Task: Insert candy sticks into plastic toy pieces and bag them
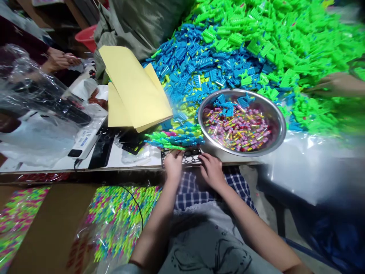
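Note:
At the table's front edge lies a black frame-like piece with round holes [191,156]. My left hand [173,163] is closed on its left part, fingertips at the upper edge. My right hand [211,169] touches its right end with the fingers apart. Just beyond the piece sits a stack of thin green, blue and pink plastic parts [176,139]. A steel bowl [282,139] stands to the right, holding small pink and yellow wrapped tubes [239,129] with a few blue pieces on top.
Blue [182,53] and green plastic pieces [273,34] are heaped behind. Yellow card sheets [137,87] and a white power strip [87,139] lie left. Bagged colourful parts [122,220] fill a box below. Other people's hands show at far left [58,60] and right [336,84].

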{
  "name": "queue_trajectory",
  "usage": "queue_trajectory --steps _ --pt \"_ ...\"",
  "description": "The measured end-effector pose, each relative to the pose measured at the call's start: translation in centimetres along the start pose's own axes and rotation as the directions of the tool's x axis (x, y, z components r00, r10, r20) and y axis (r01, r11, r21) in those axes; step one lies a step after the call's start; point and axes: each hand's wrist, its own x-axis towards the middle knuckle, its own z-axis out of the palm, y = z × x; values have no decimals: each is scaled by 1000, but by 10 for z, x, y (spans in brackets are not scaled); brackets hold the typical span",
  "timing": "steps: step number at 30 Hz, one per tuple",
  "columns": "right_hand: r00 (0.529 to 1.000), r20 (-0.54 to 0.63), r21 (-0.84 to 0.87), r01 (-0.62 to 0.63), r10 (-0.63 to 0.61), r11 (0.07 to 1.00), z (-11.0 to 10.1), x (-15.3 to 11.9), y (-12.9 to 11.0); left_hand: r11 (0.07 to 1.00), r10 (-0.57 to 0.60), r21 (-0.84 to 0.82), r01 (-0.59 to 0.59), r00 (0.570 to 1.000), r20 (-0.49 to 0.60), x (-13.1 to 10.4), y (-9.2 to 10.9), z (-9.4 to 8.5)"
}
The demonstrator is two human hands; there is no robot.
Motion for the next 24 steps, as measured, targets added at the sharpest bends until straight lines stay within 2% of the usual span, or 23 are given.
queue_trajectory --steps 11,20,22,24 --pt "1000 6 0 1 -1 1000 1 -1 2 962 139 236 -139 990 14 -1 1 7" --pt "999 -13 8 35 -35 999 6 -4 4 937 176 291 -195 980 91 2 -9 10" --pt "998 -1 41 63 -63 997 1 -6 0 931 174 307 -196 980 99 3 -10 11" --pt "995 -3 120 100 -100 988 -18 -9 -7 924 171 329 -193 981 95 3 -11 10"
